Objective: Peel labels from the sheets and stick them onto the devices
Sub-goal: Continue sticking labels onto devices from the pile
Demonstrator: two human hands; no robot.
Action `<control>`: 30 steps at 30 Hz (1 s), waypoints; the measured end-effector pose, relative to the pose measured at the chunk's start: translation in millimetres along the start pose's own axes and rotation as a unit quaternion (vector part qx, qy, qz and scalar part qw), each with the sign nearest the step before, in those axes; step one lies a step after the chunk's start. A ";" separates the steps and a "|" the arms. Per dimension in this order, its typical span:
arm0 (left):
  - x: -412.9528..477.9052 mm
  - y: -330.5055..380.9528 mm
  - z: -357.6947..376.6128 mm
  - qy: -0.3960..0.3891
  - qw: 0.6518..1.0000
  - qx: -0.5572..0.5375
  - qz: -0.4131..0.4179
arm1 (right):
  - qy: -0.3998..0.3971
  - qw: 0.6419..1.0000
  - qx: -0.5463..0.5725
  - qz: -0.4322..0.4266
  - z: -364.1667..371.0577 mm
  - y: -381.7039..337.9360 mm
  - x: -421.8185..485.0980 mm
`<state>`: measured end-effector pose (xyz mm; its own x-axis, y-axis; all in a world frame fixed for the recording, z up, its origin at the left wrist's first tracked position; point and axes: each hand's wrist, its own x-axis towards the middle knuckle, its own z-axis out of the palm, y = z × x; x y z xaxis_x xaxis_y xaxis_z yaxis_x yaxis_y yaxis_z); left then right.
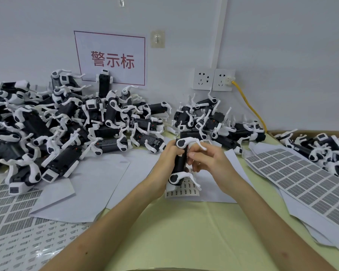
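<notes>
Device (pixel 180 163) is mid-frame, held off the surface (pixel 184 231) btwn both hands. It's roughly upright, just above a small label sheet (pixel 181 190).

Risks, L to R:
- The L pile (pixel 57 130) of devices is heaped high, w/ units lying right on the L sheet (pixel 18 222). An elbow nudge could prob. tip more onto it and scuff or lift labels.
- On the held device, white legs stick out top and bottom. The R hand (pixel 211 165) may snag one while pressing, so the label could go on crooked or creased. A re-peel would likely weaken the glue.
- The label itself isn't visible under the fingertips, so can't tell if it's down yet.
- The R sheets (pixel 301 180) are stacked loose and fanned. A forearm drag could prob. shove them out of order or off the surface.

Fingers:
- The L hand (pixel 167 160) grips the black body, w/ the L fingers (pixel 176 151) wrapped tight round it. The thumb is hidden.
- The R fingers (pixel 194 155) are curled in close, w/ the tips pinching at the device's side. Can't tell if there's a label under them.
</notes>
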<state>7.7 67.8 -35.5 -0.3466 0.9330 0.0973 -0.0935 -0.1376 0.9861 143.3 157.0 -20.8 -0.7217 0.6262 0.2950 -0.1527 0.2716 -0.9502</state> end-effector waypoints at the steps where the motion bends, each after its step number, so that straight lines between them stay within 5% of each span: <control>1: -2.1 -0.7 -0.7 0.000 1.000 -0.004 0.007 | -0.002 1.000 0.000 0.001 0.4 -0.7 0.1; 17: -5.1 2.1 3.6 0.001 0.999 -0.032 -0.021 | 0.048 0.999 -0.019 0.009 -1.1 0.4 2.1; 25: -4.8 17.3 4.7 -0.034 0.996 -0.061 -0.051 | 0.285 0.957 0.044 0.000 -22.6 1.5 6.3; 27: -8.1 21.8 4.9 -0.069 0.993 -0.067 -0.067 | 0.257 0.964 0.064 0.013 -27.5 -5.4 7.4; 30: -20.4 16.3 2.0 -0.150 0.984 -0.062 -0.077 | 0.088 0.993 0.037 0.068 -31.4 -4.5 7.9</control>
<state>15.2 47.2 -21.2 -0.0292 0.9996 0.0028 -0.2435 -0.0099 0.9699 159.4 183.7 -11.0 -0.6109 0.7731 0.1707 -0.1165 0.1254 -0.9852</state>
